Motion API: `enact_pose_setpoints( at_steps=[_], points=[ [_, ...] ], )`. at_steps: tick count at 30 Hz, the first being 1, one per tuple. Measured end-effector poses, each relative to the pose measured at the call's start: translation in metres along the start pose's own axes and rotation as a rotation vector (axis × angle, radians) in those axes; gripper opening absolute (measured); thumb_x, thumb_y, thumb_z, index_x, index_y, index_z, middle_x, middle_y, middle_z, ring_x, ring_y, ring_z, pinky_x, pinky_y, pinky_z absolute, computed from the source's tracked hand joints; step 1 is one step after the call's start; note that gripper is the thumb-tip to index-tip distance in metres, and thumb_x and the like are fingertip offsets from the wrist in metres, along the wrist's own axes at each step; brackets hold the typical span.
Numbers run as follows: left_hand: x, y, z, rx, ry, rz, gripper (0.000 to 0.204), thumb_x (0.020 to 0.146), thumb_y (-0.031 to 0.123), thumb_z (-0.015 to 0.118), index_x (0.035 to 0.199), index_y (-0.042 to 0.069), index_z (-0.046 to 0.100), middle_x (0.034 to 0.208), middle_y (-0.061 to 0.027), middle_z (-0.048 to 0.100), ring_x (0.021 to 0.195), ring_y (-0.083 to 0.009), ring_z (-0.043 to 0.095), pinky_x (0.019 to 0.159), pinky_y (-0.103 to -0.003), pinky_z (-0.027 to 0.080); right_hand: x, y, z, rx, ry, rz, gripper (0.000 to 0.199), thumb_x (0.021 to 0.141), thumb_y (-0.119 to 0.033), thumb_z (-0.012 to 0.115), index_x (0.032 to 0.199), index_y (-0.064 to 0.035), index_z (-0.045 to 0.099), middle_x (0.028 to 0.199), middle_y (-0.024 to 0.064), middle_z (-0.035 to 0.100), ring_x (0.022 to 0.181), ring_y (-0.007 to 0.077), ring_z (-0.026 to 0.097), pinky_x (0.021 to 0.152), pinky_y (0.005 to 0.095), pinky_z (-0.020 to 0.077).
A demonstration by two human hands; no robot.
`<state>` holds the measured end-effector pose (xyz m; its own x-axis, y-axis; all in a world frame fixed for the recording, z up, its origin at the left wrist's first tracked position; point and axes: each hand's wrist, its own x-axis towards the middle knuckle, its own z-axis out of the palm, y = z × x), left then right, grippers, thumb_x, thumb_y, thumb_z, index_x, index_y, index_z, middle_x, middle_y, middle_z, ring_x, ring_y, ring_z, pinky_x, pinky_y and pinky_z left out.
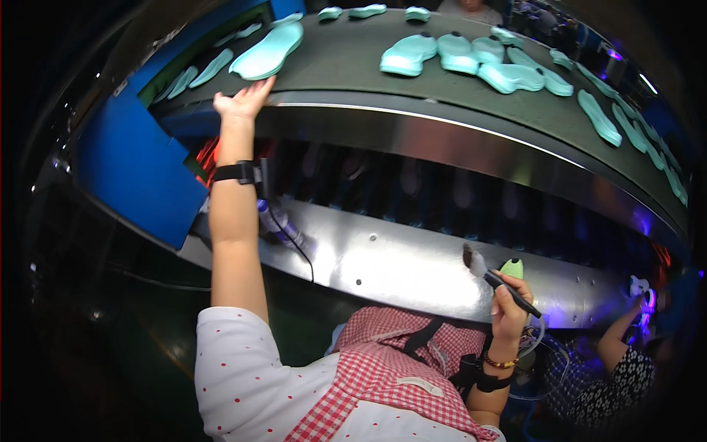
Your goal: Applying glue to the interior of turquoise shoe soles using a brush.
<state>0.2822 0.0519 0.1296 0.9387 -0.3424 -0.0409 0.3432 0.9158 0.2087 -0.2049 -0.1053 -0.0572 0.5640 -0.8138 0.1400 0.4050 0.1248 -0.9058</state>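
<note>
My left hand (245, 103) is stretched far forward to the conveyor belt, fingers extended and spread. Its fingertips reach the near edge of a mint-green shoe sole (269, 53) that lies on the belt; whether they touch it is hard to tell. Low on the right, my right hand (509, 303) is closed around a brush (515, 293) with a black handle, its bristle end pointing up and left. A thin pale tube (541, 335) runs from the handle's lower end. Just behind those fingers shows a light green piece (512, 267) with a dark tip, partly hidden.
Several mint-green soles (512, 76) lie on the dark belt (331, 62). A blue machine housing (132, 169) stands at the left. A metal ledge (398, 269) runs below the belt, with a clear plastic bottle (283, 225) on it. Another person's arm (617, 331) works at the right.
</note>
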Motion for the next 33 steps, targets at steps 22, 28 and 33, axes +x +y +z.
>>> enact_pose_setpoints(
  at_steps=[22, 28, 33],
  points=[
    [-0.126, -0.117, -0.049, 0.774, -0.541, 0.121, 0.042, 0.083, 0.02, 0.045, 0.117, -0.004, 0.038, 0.11, -0.0134, 0.05, 0.099, -0.0191, 0.05, 0.086, -0.032, 0.04, -0.014, 0.01, -0.027, 0.067, 0.177, 0.048, 0.021, 0.072, 0.005, 0.058, 0.092, 0.0042, 0.057, 0.093, 0.0163, 0.06, 0.086, 0.0197, 0.058, 0.083, 0.0292, 0.0437],
    [-0.198, -0.107, -0.13, 0.668, -0.612, -0.518, 0.08, 0.069, 0.037, 0.057, 0.128, -0.004, 0.024, 0.116, -0.0238, 0.045, 0.101, -0.035, 0.051, 0.085, -0.044, 0.044, -0.003, -0.002, -0.027, 0.221, 0.094, 0.076, 0.02, 0.07, 0.006, 0.055, 0.09, 0.0038, 0.058, 0.092, 0.0165, 0.06, 0.087, 0.0225, 0.058, 0.085, 0.0324, 0.0425],
    [-0.229, -0.163, -0.191, 0.505, -0.428, -1.051, 0.069, 0.07, 0.026, 0.056, 0.125, -0.005, 0.03, 0.118, -0.0227, 0.044, 0.106, -0.0339, 0.047, 0.09, -0.044, 0.039, 0.001, -0.017, -0.006, 0.196, -0.052, 0.167, 0.019, 0.071, 0.004, 0.059, 0.09, 0.0056, 0.058, 0.09, 0.0177, 0.062, 0.083, 0.0201, 0.06, 0.08, 0.0286, 0.0459]
  ],
)
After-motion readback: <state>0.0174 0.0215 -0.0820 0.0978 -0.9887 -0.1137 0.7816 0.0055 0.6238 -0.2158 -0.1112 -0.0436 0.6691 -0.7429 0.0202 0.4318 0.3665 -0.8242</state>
